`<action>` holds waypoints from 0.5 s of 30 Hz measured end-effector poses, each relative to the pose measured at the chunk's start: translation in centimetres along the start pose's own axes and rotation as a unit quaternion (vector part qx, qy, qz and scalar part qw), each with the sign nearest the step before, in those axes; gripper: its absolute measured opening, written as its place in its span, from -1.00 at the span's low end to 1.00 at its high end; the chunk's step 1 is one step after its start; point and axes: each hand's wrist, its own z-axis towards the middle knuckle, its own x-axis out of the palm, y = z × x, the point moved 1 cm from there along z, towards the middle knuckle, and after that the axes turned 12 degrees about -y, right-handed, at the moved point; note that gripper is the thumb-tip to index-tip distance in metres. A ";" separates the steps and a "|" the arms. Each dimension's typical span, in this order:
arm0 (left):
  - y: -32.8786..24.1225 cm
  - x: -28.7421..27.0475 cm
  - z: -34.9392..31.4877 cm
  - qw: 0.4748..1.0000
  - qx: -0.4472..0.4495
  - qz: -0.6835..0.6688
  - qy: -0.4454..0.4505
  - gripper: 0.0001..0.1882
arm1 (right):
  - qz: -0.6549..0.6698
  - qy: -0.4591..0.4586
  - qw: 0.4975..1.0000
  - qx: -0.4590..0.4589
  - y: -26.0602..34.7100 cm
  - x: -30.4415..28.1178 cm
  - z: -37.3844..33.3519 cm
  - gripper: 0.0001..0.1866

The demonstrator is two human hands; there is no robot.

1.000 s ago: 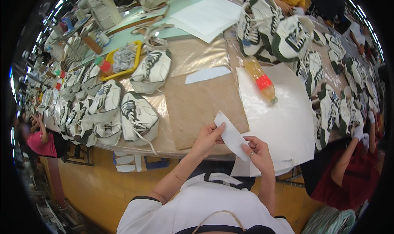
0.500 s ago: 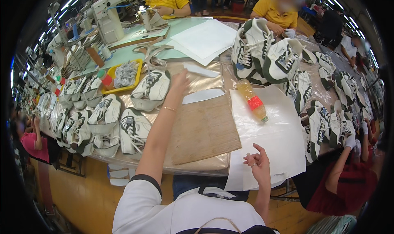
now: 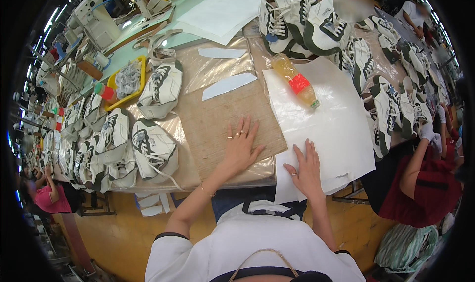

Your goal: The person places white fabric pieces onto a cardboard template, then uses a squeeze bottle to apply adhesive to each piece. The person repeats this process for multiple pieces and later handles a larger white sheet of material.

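My left hand [image 3: 241, 147] lies flat on a brown, wood-like board [image 3: 213, 118], its fingers spread and nothing in them. On the near edge of a large white sheet [image 3: 341, 128], my right hand [image 3: 306, 170] rests with fingers stretched out, also holding nothing. A pale, curved cut piece [image 3: 229, 86] sits at the board's far edge. Farther off, a similar piece [image 3: 221, 53] lies on the plastic-covered table [image 3: 198, 74]. A bottle with a red label [image 3: 297, 79] is lying on the white sheet, beyond my right hand.
White and dark green sneakers [image 3: 154, 151] crowd the left side. More sneakers [image 3: 326, 24] are piled at the far right. A yellow basket [image 3: 143, 74] holds grey scraps. White sheets [image 3: 220, 10] lie near a sewing machine [image 3: 96, 17]. A co-worker in dark red [image 3: 420, 188] sits at the right.
My left hand has drawn back from the far cut piece and come down onto the board. My right hand has lowered from above onto the white sheet, its curled fingers now straight.
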 end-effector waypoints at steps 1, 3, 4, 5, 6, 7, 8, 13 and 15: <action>0.2 -0.1 -0.6 1.000 0.004 0.004 0.004 -0.25 | 0.000 0.003 1.000 -0.008 -0.1 0.0 -0.1 -0.37; 0.9 -0.6 -1.3 1.000 0.016 -0.002 0.016 -0.25 | 0.000 0.011 1.000 -0.012 -0.4 -0.1 -0.3 -0.39; 1.5 -1.0 -1.5 0.999 0.022 -0.011 0.022 -0.25 | 0.003 -0.010 1.000 -0.027 -0.6 -0.1 -0.5 -0.41; 1.9 -1.3 -1.7 0.999 0.022 -0.019 0.045 -0.25 | 0.008 -0.025 0.999 -0.035 -0.9 0.0 -0.6 -0.44; 2.2 -1.7 -1.9 0.999 0.028 -0.025 0.037 -0.25 | 0.013 -0.043 0.998 -0.051 -1.0 0.1 -0.8 -0.47; 2.5 -1.9 -1.9 0.998 0.030 -0.031 0.042 -0.25 | 0.011 -0.043 0.998 -0.051 -1.3 0.3 -1.0 -0.50; 2.5 -2.2 -1.9 0.998 0.039 -0.041 0.035 -0.25 | 0.007 -0.047 0.997 -0.060 -1.4 0.5 -1.2 -0.53; 0.8 -3.0 -1.8 0.991 -0.003 -0.134 -0.006 -0.41 | -0.004 -0.036 0.994 -0.100 -1.5 -0.4 -0.5 -0.54; -0.5 -3.2 -1.4 0.984 0.000 -0.171 -0.043 -0.49 | 0.021 -0.010 0.997 -0.078 -1.5 -1.5 1.4 -0.46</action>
